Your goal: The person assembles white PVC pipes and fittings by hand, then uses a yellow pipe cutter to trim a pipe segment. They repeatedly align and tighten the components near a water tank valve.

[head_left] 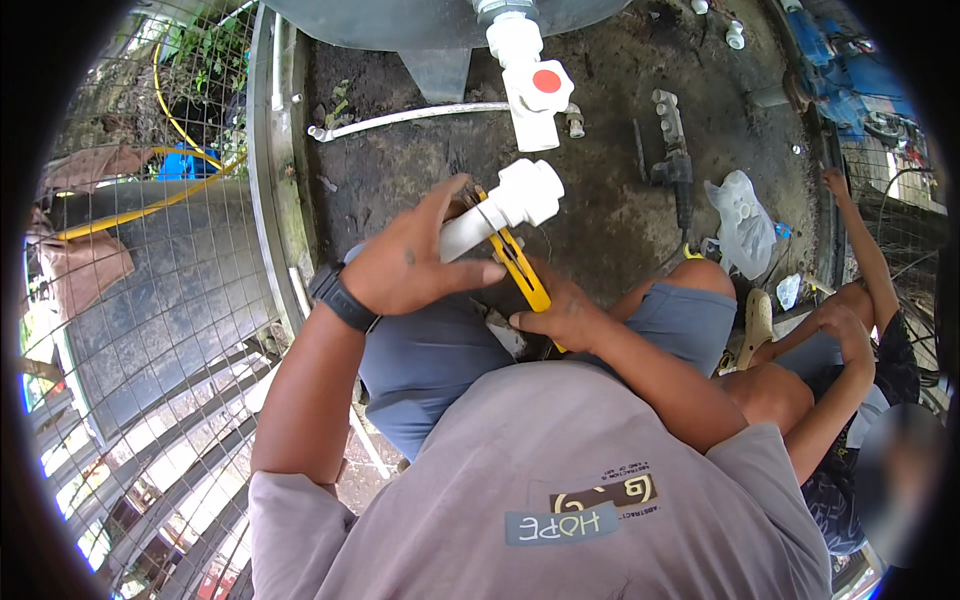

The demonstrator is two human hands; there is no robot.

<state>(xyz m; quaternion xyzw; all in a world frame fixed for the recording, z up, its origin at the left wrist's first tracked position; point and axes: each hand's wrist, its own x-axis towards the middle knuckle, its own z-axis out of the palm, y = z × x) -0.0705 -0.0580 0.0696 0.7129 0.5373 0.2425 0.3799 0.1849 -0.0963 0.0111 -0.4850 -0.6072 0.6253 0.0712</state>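
My left hand [410,260] is closed around a short white plastic pipe [463,233] with a white fitting [530,192] on its upper end. In my right hand [572,308] is a yellow utility knife [524,276], gripped by its lower handle. The knife lies across the pipe just below the fitting, its far end by my left fingers; whether the blade touches the pipe I cannot tell. Just beyond the fitting, a white valve [540,100] with a red dot hangs from a joint under a grey tank [440,22], apart from the held piece.
A thin white hose [415,118] lies on the dirty ground [430,155]. Right of it are a long tool with a dark handle [676,165] and a clear plastic bag [742,220] holding white fittings. Another person [850,370] sits at right. Wire fencing [170,290] stands at left.
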